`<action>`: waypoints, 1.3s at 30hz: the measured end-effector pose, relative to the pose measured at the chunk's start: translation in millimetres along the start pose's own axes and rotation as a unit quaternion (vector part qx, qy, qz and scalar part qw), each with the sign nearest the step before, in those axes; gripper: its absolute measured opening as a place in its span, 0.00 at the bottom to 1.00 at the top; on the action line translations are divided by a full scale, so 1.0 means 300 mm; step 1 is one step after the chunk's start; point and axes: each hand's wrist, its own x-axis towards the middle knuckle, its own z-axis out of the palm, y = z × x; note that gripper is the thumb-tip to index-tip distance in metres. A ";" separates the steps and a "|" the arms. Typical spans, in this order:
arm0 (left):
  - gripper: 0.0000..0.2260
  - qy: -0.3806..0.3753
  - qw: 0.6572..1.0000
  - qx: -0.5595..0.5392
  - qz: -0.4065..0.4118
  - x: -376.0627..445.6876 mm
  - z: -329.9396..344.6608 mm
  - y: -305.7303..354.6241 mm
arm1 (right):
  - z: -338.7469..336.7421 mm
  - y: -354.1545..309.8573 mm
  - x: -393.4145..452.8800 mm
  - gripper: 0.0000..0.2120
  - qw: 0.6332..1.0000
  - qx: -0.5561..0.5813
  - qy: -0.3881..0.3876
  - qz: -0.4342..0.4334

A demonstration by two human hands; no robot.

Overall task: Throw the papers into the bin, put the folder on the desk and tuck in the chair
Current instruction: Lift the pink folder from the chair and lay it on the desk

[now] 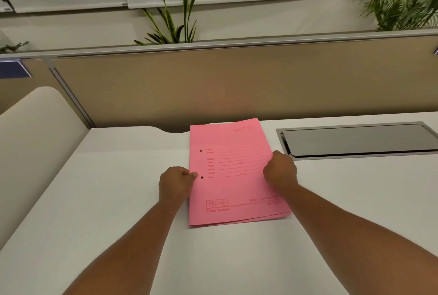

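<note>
A pink folder [233, 174] with red printed lines and two punched holes lies flat on the white desk [106, 188], closed, its far edge near the partition. My left hand [175, 182] pinches the folder's left edge with the thumb on top. My right hand [280, 170] grips the right edge, fingers curled over it. No papers, bin or chair are in view.
A grey metal cable hatch [355, 140] is set into the desk right of the folder. A tan partition [237, 86] stands behind the desk, with potted plants [175, 22] beyond it. A cream curved panel [35, 140] borders the desk on the left.
</note>
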 end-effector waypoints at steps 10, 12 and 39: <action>0.11 0.026 0.999 0.024 -0.004 0.026 0.031 0.012 | 0.036 0.003 0.012 0.12 0.998 -0.053 0.026 0.013; 0.11 0.029 0.999 0.038 -0.008 0.027 0.027 0.012 | 0.043 0.003 0.005 0.12 0.997 -0.068 0.030 0.017; 0.17 0.026 0.984 0.101 0.146 -0.279 -0.024 0.001 | -0.033 0.059 -0.258 0.16 0.985 -0.035 0.007 -0.171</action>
